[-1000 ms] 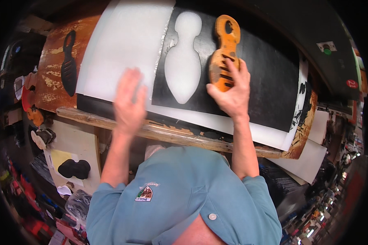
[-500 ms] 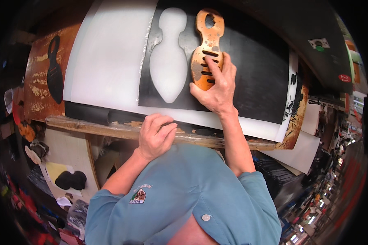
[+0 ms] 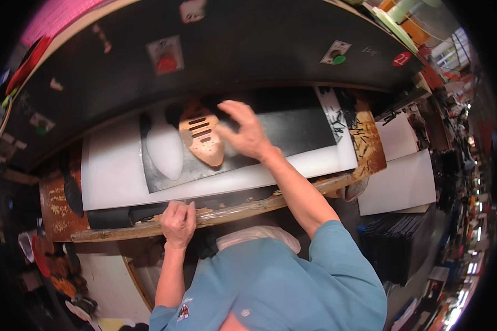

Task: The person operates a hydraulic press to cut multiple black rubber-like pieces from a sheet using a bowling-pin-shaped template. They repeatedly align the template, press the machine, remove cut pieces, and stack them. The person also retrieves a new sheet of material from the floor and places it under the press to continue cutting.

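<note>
An orange-brown, shoe-sole-shaped cutting die [image 3: 204, 140] with several dark slots lies on a black sheet [image 3: 281, 129]. Its far end is lost in shadow under a black machine panel. Just right of the die, my right hand [image 3: 247, 132] hovers with fingers apart, slightly blurred, holding nothing. To the die's left, a sole-shaped cut-out [image 3: 165, 151] in the black sheet shows the white sheet [image 3: 110, 171] beneath. My left hand [image 3: 178, 223] rests at the table's worn wooden front edge [image 3: 243, 211], its fingers curled in, with nothing visible in them.
A broad black machine panel [image 3: 232, 55] spans the far side, bearing a red button [image 3: 166, 64] and a green button [image 3: 339, 58]. Black scraps [image 3: 339, 129] lie at the table's right end. A dark sole-shaped piece [image 3: 72, 190] is at the left. White boards [image 3: 400, 185] lean at right.
My right hand has let go of the die and moved off to its right. The view has shifted, and the black panel now spans the far side. My left hand stays at the front edge.
</note>
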Available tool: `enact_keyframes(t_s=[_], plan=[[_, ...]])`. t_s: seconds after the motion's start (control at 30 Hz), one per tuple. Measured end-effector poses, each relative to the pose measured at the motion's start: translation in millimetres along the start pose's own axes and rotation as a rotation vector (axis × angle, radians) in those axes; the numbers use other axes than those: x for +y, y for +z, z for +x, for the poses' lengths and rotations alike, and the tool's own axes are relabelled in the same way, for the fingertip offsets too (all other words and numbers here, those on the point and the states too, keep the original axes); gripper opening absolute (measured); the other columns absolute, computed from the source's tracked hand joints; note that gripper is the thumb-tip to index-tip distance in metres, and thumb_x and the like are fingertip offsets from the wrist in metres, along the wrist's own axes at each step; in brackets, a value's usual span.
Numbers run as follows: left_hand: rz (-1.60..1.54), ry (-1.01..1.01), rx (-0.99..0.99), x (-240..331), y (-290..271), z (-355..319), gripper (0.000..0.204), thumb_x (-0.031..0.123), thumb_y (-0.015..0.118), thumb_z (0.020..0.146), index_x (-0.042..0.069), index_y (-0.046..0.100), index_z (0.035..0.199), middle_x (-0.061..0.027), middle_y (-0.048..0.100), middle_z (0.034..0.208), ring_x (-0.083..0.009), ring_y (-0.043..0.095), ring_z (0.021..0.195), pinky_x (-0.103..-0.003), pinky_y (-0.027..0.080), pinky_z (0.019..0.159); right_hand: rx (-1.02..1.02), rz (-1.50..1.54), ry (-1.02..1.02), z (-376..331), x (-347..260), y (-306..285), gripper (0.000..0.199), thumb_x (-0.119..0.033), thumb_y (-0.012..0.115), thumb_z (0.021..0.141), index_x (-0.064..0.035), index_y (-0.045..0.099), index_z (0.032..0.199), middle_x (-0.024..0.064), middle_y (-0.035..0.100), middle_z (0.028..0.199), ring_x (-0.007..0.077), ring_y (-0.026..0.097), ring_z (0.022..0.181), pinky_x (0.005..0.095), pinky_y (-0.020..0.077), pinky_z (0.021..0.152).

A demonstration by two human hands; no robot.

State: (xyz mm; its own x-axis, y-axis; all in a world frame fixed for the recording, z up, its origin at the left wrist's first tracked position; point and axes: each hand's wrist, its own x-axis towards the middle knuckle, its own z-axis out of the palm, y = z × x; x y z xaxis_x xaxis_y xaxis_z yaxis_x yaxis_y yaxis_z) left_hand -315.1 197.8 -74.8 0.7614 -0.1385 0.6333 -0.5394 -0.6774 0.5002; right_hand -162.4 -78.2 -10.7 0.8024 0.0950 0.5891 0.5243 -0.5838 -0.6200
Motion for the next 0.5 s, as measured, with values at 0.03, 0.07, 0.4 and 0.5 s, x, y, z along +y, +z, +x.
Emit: enact_keyframes(t_s=[0.03, 0.07, 0.4, 0.5], plan=[[0.006, -0.001, 0.013, -2.6, 0.8, -1.6, 0.020, 0.003, 0.083, 0.088, 0.005, 0.064, 0.080, -0.0118, 0.064, 0.079, -0.0356, 0.065, 0.067, -0.046, 0.052, 0.061, 0.160, 0.040, -0.018, -6.0, 4.9, -27.0, 0.039, -0.017, 0.084, 0.093, -0.0026, 0.074, 0.128, 0.0122, 0.074, 0.122, 0.0230, 0.072, 0.108, 0.0338, 0.0593, 0.092], [0.049, 0.006, 0.031, -6.3, 1.7, -3.0, 0.020, 0.004, 0.082, 0.089, 0.004, 0.064, 0.080, -0.0127, 0.064, 0.079, -0.0365, 0.065, 0.067, -0.047, 0.052, 0.062, 0.337, 0.084, 0.014, -13.0, 8.8, -54.3, 0.018, -0.013, 0.080, 0.097, -0.0013, 0.076, 0.111, 0.0064, 0.075, 0.103, 0.0135, 0.070, 0.089, 0.0290, 0.0575, 0.080], [0.240, -0.016, 0.109, -29.6, 6.9, 3.6, 0.027, 0.016, 0.080, 0.097, 0.003, 0.069, 0.076, -0.0162, 0.065, 0.079, -0.0385, 0.065, 0.070, -0.048, 0.052, 0.065, 0.563, -0.094, 0.174, -34.9, 55.2, -229.2, 0.029, -0.027, 0.070, 0.107, -0.0001, 0.073, 0.097, 0.0079, 0.068, 0.075, 0.0147, 0.058, 0.069, 0.0347, 0.0508, 0.069], [0.167, -0.016, 0.118, -8.2, 18.1, 6.8, 0.027, 0.017, 0.083, 0.095, 0.004, 0.069, 0.075, -0.0129, 0.066, 0.078, -0.0358, 0.065, 0.075, -0.046, 0.051, 0.069, 0.484, -0.059, 0.226, -112.0, 52.9, -208.7, 0.028, -0.024, 0.071, 0.106, 0.0006, 0.071, 0.092, 0.0082, 0.065, 0.073, 0.0130, 0.056, 0.069, 0.0361, 0.0503, 0.067]])
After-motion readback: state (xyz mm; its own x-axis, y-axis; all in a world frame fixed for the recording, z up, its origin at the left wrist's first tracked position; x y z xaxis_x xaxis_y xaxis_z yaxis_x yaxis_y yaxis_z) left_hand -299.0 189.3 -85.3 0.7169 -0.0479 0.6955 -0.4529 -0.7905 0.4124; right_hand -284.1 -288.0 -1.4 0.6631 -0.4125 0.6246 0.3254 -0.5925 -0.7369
